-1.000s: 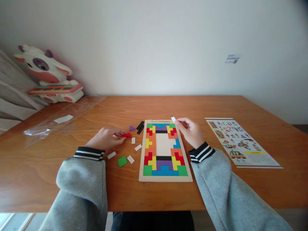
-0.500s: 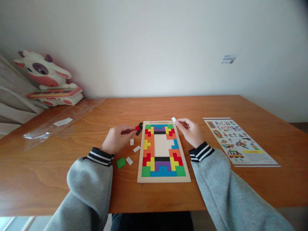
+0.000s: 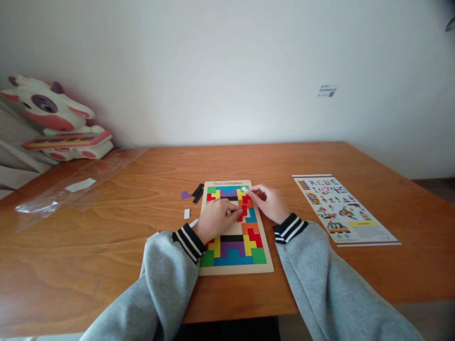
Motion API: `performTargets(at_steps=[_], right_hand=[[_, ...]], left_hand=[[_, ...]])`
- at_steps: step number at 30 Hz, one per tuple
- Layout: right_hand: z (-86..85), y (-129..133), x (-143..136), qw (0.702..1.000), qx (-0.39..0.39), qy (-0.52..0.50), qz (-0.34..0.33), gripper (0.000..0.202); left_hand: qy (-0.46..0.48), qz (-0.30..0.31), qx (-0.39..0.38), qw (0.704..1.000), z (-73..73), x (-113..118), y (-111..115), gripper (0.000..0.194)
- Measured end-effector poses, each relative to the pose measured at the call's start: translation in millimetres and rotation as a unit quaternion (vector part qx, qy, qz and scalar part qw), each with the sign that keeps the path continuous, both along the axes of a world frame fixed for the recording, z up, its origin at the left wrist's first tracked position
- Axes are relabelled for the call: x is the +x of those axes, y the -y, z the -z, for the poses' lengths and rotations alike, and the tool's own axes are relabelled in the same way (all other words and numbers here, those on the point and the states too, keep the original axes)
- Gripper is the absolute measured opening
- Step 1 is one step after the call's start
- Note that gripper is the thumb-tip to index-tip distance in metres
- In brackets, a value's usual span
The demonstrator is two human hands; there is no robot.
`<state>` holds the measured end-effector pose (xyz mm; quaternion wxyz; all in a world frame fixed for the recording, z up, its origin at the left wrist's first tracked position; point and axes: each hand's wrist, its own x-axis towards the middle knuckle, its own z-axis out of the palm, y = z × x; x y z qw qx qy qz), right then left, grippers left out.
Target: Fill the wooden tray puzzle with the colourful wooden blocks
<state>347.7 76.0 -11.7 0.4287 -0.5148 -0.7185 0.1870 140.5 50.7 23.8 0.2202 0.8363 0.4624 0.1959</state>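
A wooden puzzle board (image 3: 236, 270) with coloured block pieces around a bare middle lies in front of me. My left hand (image 3: 217, 219) reaches over the board, its fingers closed on a red puzzle piece (image 3: 243, 214) by the inner right side. Part of that piece is hidden by the fingertips. At the board's upper right, my right hand (image 3: 269, 203) pinches a small white piece (image 3: 245, 190) above the green corner. The left hand and sleeve cover the left part of the board.
Left of the board lie a purple piece (image 3: 185, 194), black bars (image 3: 198, 192) and a white piece (image 3: 186, 214). A printed pattern sheet (image 3: 344, 208) is at the right. Clear plastic wrapping (image 3: 46, 201) and a cow-shaped toy keyboard (image 3: 67, 139) stand at the far left.
My left hand has moved right, from beside the board to over it, carrying the red piece. My right hand has come slightly down and left with the white piece. A purple piece is now uncovered.
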Motion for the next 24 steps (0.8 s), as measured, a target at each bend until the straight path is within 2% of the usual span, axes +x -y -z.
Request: performTargets(at_steps=[4, 10, 13, 18, 24], right_hand=[[0.8, -0.2, -0.3, 1.000, 0.011, 0.022, -0.008, 0.032], [-0.3, -0.2, 0.4, 1.000, 0.015, 0.025, -0.011, 0.031], [-0.7, -0.2, 0.2, 0.999, 0.013, 0.028, -0.012, 0.029], [-1.5, 0.0, -0.3, 0.999, 0.014, 0.029, -0.018, 0.025], [-1.8, 0.2, -0.3, 0.999, 0.010, 0.029, -0.016, 0.027]], left_hand=[[0.010, 0.002, 0.065, 0.998, 11.4, 1.1, 0.2, 0.017], [0.036, 0.132, 0.174, 0.975, 12.1, -6.1, 5.1, 0.022], [0.029, 0.190, 0.178, 0.965, 9.5, -11.7, 6.9, 0.033], [0.013, 0.229, 0.160, 0.960, 10.8, -13.4, 7.9, 0.048], [0.060, 0.216, 0.161, 0.961, 5.4, -16.3, 5.4, 0.052]])
